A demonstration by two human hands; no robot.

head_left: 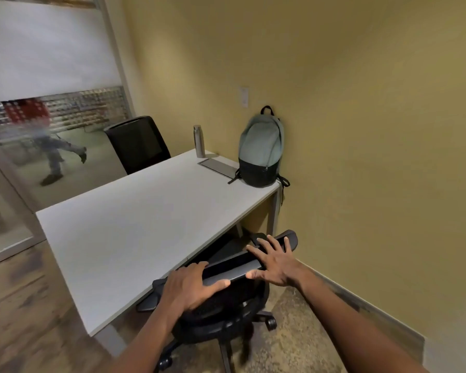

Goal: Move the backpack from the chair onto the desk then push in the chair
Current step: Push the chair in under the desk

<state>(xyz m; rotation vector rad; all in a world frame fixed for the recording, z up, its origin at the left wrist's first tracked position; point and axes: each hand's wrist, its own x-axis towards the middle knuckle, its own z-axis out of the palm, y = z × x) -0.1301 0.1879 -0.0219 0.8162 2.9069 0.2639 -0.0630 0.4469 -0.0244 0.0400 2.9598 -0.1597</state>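
Note:
A grey-green backpack (261, 149) with a black base stands upright at the far right corner of the white desk (135, 219), leaning on the yellow wall. The black office chair (226, 300) sits low in front of me, its seat tucked under the desk's near edge. My left hand (191, 288) lies over the top rail of the chair's backrest, fingers curled around it. My right hand (273, 262) rests flat on the same rail further right, fingers spread.
A steel bottle (198, 141) and a flat grey panel (218, 166) are on the desk near the backpack. A second black chair (139, 144) stands at the desk's far side. A glass wall is on the left; a person walks behind it.

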